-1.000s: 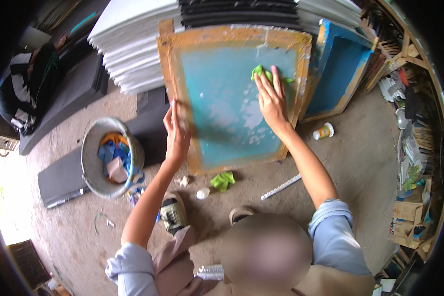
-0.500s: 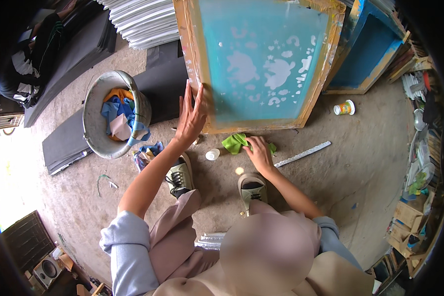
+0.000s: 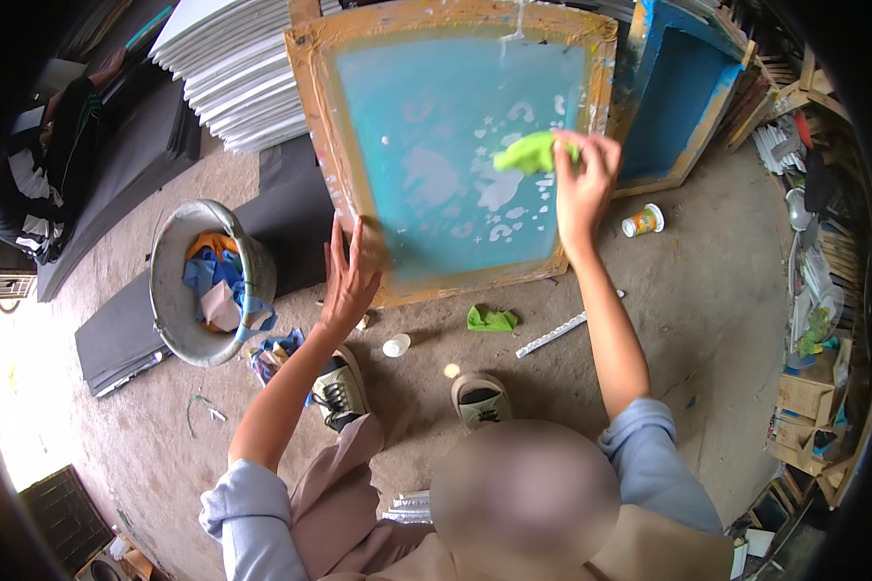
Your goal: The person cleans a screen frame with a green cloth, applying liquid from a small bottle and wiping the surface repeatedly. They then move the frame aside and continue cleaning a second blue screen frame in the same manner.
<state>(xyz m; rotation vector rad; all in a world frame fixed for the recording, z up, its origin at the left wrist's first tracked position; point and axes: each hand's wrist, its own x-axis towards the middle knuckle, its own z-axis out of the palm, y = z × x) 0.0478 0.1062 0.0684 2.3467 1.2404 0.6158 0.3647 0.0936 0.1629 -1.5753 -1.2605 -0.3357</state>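
A wooden-framed silkscreen (image 3: pixel 388 174) with turquoise mesh and pale cloud, star and animal shapes leans upright in front of me. My left hand (image 3: pixel 352 278) holds the lower left edge of its frame, fingers stretched along the wood. Over the mesh's right side, my right hand (image 3: pixel 589 179) pinches a crumpled green rag (image 3: pixel 528 153). Whether the rag touches the mesh I cannot tell. Another green cloth piece (image 3: pixel 492 319) lies on the floor below the screen. Beside it to the left is a small white bottle or cap (image 3: pixel 396 345).
A grey bucket (image 3: pixel 165 290) of coloured rags stands at left, with loose rags (image 3: pixel 276 353) beside it. A white perforated strip (image 3: pixel 562 325) and a printed cup (image 3: pixel 643 221) lie at right. Behind are stacked white sheets (image 3: pixel 233 77) and another blue screen (image 3: pixel 673 107). Someone sits far left.
My right hand has lifted a green rag from the floor up to the screen's right side, leaving another green piece below. My left hand stays at the frame; the whole view has shifted.
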